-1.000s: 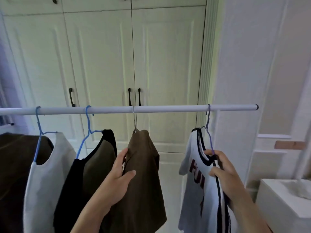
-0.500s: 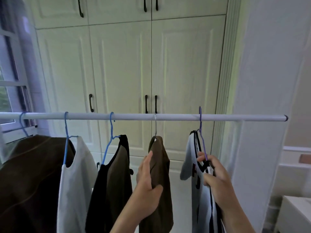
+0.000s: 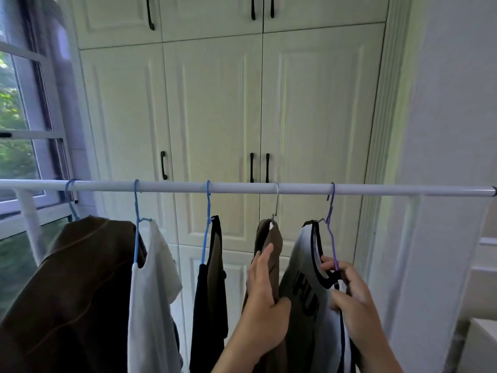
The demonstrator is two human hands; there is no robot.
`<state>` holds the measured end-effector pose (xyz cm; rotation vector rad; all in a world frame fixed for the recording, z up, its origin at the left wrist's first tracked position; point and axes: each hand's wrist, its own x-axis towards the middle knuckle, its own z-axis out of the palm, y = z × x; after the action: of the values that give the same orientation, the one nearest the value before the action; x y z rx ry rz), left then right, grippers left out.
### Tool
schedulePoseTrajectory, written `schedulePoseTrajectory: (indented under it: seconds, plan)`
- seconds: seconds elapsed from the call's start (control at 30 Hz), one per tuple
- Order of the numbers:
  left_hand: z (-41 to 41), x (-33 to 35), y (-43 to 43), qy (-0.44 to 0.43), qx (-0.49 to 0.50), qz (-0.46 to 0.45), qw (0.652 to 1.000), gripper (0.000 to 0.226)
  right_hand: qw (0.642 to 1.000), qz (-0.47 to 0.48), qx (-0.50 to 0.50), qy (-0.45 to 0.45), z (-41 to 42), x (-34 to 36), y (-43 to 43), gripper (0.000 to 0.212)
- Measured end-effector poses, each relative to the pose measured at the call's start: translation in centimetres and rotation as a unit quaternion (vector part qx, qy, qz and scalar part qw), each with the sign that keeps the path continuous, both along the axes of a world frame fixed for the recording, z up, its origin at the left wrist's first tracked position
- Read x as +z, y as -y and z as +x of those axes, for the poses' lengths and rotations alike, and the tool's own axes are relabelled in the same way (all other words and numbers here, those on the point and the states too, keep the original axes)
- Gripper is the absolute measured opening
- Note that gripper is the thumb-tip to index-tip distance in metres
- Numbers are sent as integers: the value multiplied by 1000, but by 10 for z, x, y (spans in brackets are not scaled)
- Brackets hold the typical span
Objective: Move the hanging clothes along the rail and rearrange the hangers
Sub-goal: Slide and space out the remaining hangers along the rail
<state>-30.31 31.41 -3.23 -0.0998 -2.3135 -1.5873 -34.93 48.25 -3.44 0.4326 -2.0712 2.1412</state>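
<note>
Now left hand fingers clamped on brown garment — right hand fingers pinching purple hanger.

A white rail runs left to right in front of cream cupboard doors. Five garments hang from it. The left hand closes its grip on the brown garment on the metal hanger. Just right of it, the right hand pinches the purple hanger at the neckline of the white shirt with black trim.
</note>
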Motion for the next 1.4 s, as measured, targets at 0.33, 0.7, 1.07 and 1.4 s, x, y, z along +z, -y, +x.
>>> schedulePoseTrajectory:
  seconds: [0.33, 0.7, 1.07, 1.4]
  plan:
    - [2, -3, 4, 4, -14, -9, 1000, 95, 999, 13, -28, -21, 12, 4, 4, 43]
    - [36, 4, 3, -83, 42, -89, 992, 79, 965, 138, -191, -116, 37, 14, -2, 46]
    - [110, 18, 157, -306, 302, -174, 886, 39, 960, 211, -119, -143, 68, 20, 62, 55]
    - [116, -29, 298, -72, 486, -253, 833, 72, 966, 234, -109, -15, 68, 4, 119, 94]
